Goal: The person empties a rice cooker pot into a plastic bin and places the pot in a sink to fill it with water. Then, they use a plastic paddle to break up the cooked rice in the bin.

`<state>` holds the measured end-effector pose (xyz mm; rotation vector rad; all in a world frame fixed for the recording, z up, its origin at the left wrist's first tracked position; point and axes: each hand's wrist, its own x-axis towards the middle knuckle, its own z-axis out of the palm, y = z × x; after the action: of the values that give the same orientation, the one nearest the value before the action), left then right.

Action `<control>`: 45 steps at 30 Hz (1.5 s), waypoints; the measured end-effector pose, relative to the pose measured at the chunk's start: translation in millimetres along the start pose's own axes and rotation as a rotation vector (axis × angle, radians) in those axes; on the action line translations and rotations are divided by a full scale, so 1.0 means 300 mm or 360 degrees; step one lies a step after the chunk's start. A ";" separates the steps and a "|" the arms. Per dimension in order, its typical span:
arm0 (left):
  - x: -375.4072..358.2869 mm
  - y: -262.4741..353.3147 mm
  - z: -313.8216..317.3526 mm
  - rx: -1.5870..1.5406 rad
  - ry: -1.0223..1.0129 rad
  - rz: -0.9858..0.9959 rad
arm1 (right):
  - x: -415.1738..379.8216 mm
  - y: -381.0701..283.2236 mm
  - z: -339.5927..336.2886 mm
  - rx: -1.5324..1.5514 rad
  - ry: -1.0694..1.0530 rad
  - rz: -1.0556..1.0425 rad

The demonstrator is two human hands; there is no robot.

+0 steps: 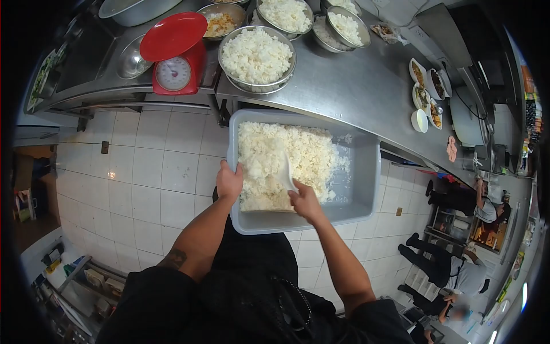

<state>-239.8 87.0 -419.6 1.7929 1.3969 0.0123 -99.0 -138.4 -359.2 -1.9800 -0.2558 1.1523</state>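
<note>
A large grey tub [361, 200] holds a thick bed of white rice [309, 149], heaped toward its left and middle. My left hand [230, 180] grips the tub's left rim. With my right hand [305, 201] I hold a white paddle [287, 169] by its handle, its blade against the rice. Beyond the tub, a metal bowl heaped with rice [258, 55] stands at the counter's near edge.
On the steel counter [344, 86] are more rice bowls [285, 14], a red scale [179, 63], a metal bowl [133, 60] and small food dishes [421, 97]. Several people, one in a grey shirt [465, 276], stand at the far right over the tiled floor.
</note>
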 end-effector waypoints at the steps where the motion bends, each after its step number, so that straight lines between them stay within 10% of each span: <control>1: 0.003 0.001 0.002 -0.0015 0.0001 0.0002 | 0.017 0.031 -0.033 -0.0432 0.0112 -0.0396; 7: 0.008 -0.013 0.008 0.0066 0.0035 -0.0008 | 0.145 -0.374 0.038 -0.1755 -0.0080 -0.0431; 24: 0.009 -0.023 0.010 0.0020 0.0033 0.0071 | -0.209 -0.025 0.165 -0.2082 -0.0297 -0.0180; 29: 0.013 -0.003 -0.006 0.0075 0.0068 0.0070 | 0.206 0.126 0.289 -0.1119 0.0099 -0.0555; 31: -0.003 -0.004 0.014 0.0058 0.0074 0.0065 | 0.158 0.054 0.297 -0.0267 -0.0096 0.0182; 35: 0.004 0.004 -0.004 0.0061 0.0033 0.0035 | -0.005 -0.047 0.130 -0.0120 -0.0265 0.0454; 37: -0.002 0.002 0.003 0.0052 0.0021 0.0012 | -0.048 0.025 0.002 -0.1014 -0.0159 -0.0540; 40: 0.005 -0.012 0.001 -0.0012 0.0026 0.0042 | -0.176 -0.264 -0.051 -0.2033 -0.0451 -0.0254; 45: 0.011 -0.022 0.015 0.0015 0.0070 0.0070 | 0.006 -0.123 0.196 -0.2021 -0.0490 -0.0320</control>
<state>-241.5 87.2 -428.2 1.8410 1.3902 0.0683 -137.3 -81.3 -348.3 -2.6611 -1.6311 1.2724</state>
